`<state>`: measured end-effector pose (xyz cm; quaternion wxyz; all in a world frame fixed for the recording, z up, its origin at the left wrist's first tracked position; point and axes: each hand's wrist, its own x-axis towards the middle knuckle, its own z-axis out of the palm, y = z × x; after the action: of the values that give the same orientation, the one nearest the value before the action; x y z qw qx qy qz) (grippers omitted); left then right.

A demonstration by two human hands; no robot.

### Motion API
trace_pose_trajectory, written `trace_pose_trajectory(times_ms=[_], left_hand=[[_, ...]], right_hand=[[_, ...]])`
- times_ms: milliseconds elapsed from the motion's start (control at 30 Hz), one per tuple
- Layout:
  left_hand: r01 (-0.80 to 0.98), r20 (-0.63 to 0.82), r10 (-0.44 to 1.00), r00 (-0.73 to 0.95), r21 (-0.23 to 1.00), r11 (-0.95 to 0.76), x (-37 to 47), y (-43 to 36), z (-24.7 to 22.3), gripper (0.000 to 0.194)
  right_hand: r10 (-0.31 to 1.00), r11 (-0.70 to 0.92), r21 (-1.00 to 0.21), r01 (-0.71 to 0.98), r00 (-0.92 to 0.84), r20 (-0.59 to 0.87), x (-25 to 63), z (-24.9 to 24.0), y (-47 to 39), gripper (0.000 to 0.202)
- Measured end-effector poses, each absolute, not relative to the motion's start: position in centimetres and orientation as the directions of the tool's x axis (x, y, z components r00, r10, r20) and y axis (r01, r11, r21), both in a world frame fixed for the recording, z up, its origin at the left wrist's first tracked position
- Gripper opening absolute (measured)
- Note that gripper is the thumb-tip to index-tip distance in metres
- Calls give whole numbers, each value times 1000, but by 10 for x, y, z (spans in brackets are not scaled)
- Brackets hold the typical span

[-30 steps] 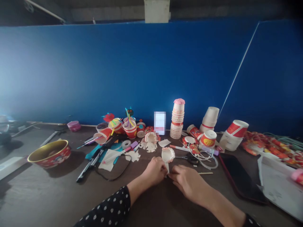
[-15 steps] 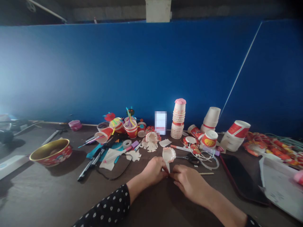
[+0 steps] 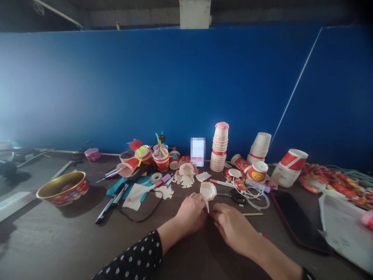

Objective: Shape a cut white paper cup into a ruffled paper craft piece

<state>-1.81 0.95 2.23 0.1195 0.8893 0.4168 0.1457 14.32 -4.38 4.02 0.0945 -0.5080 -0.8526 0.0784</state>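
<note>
two bare hands (image 3: 210, 217) — angled inward, fingers curled, nearly meeting

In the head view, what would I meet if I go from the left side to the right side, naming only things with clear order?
White box, gold-rimmed red bowl, tape roll, left hand, tall cup stack, upside-down cup with yellow label, dark flat device.
</note>
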Motion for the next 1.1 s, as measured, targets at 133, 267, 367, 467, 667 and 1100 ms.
trace_pose_trajectory(times_ms=[133,267,367,467,667,1100], left_hand=[[695,133,803,580,434,-574,-19,12,24,8],[686,128,789,601,425,-591,-20,13,25,12],[688,130,783,608,407,-602,-20,13,25,13],[702,132,787,603,381,-602,-19,13,23,13],[717,127,785,606,341,-608,-19,14,19,11],[731,117,830,546,418,-540,-17,13,18,10]], right_hand=[[865,501,-233,833,-486,123,143,38,-43,30],[869,495,-223,840,-480,123,142,38,-44,29],[875,484,-218,848,-468,121,141,39,-45,27],[877,481,-205,853,-464,126,140,38,-46,28],[875,484,-157,861,-469,122,138,37,-46,31],[872,487,-132,864,-473,125,137,37,-43,30]])
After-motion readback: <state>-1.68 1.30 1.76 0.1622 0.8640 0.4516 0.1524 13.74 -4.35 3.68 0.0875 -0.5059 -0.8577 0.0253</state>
